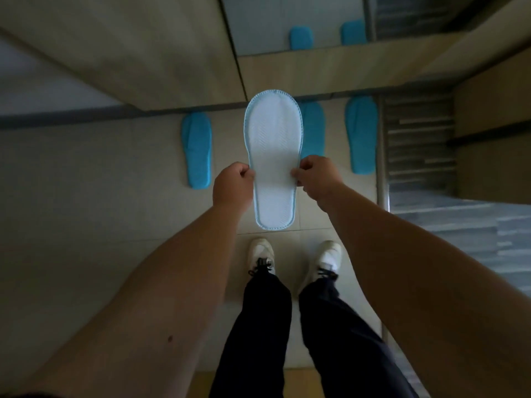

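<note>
A flat disposable slipper hangs in the air in front of me, its white ribbed sole with blue stitched edge turned up toward the camera. My left hand pinches its left edge near the waist. My right hand pinches the right edge at the same height. Both arms reach forward and down over the floor. The slipper's upper side is hidden.
Three blue slippers lie on the tiled floor by the wall: one at the left, one partly behind the held slipper, one at the right. A mirror panel above reflects two of them. My white shoes stand below. Striped carpet lies right.
</note>
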{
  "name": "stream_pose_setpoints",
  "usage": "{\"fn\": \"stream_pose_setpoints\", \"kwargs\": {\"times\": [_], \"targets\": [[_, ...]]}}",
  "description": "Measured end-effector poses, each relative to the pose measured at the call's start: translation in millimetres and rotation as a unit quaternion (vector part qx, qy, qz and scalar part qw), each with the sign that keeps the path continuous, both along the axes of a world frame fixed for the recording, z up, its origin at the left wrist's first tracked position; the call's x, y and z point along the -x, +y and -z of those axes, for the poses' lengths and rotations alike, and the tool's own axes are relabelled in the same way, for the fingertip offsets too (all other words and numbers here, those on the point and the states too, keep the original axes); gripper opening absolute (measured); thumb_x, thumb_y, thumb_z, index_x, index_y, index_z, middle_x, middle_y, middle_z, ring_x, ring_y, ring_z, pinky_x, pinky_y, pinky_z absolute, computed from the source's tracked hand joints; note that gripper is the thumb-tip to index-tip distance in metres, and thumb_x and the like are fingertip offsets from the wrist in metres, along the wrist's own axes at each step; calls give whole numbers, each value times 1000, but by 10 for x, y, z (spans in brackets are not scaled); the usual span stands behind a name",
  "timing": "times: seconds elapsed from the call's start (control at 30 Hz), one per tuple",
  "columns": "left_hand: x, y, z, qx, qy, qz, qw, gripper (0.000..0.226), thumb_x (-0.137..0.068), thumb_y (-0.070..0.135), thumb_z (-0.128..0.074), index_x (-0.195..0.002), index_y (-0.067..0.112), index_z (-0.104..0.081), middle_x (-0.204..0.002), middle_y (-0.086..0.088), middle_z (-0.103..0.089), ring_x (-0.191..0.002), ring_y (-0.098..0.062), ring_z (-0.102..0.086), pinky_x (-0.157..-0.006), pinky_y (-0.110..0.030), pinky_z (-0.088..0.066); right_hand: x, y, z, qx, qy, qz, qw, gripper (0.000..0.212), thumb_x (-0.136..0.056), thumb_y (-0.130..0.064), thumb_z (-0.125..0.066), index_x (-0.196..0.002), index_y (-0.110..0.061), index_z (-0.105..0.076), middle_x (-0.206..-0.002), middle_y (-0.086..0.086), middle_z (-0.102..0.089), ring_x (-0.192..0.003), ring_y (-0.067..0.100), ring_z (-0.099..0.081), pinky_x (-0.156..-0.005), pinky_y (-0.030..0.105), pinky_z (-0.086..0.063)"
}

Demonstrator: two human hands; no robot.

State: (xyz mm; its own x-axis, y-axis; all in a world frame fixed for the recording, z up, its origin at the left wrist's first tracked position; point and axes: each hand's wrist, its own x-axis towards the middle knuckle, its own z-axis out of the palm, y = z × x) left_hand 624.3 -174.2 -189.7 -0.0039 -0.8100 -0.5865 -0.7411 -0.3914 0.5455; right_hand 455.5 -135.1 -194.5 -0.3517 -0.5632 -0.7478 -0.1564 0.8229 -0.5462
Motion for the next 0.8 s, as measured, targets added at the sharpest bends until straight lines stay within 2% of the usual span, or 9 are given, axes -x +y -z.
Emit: {"fn": "stream_pose_setpoints", "kwargs": {"times": [0.07,0.23,0.33,0.4,0.53,0.67,0.8], "targets": [[-148,-75,39,-3,-4,-12,1000,16,-90,23,-54,-88,13,-65,-84,-12,-69,-82,-30,-64,-76,-41,-53,-128,-125,64,4,-5,-11,1000,9,-83,-14,-66,-77,-18,-60,-71,6,-64,-60,20,-56,-51,28,-45],[-387,-185,146,-14,-25,-44,999,16,-91,24,-53,-86,14,-64,-84,-11,-69,-83,-30,-63,-75,-38,-49,-337,-358,207,0,-26,-60,998,13,-82,-14,-68,-75,-23,-60,-72,3,-66,-69,20,-64,-62,33,-50],[-490,-238,206,-12,-25,-65,997,17,-92,24,-53,-90,12,-65,-88,-11,-69,-85,-30,-63,-77,-38,-51,-419,-493,302,5,-41,-82,996,3,-87,-20,-65,-85,-19,-64,-84,6,-70,-76,21,-68,-62,30,-50],[-573,-265,241,-10,-27,-75,997,17,-92,25,-53,-88,13,-65,-85,-9,-68,-83,-30,-63,-73,-34,-48,-474,-561,355,9,-45,-93,995,5,-89,-21,-63,-90,-17,-65,-87,8,-71,-79,22,-69,-63,31,-51],[-820,-305,271,-18,-36,-88,995,18,-93,25,-53,-87,13,-65,-84,-9,-68,-82,-30,-62,-70,-32,-44,-692,-650,382,5,-54,-121,991,8,-90,-22,-63,-92,-15,-66,-87,9,-72,-83,25,-69,-77,42,-55],[-1109,-396,298,-19,-38,-91,995,19,-93,26,-52,-91,12,-66,-87,-11,-68,-79,-28,-60,-64,-28,-38,-964,-755,347,3,-48,-135,990,8,-90,-21,-63,-87,-15,-66,-83,8,-70,-79,24,-67,-76,41,-56],[-1460,-515,323,-23,-24,-81,996,17,-93,26,-53,-81,18,-61,-79,-7,-66,-69,-21,-54,-59,-27,-35,-1304,-886,323,-1,-25,-142,990,12,-89,-21,-63,-90,-10,-67,-84,10,-71,-81,27,-66,-76,43,-56]]}}
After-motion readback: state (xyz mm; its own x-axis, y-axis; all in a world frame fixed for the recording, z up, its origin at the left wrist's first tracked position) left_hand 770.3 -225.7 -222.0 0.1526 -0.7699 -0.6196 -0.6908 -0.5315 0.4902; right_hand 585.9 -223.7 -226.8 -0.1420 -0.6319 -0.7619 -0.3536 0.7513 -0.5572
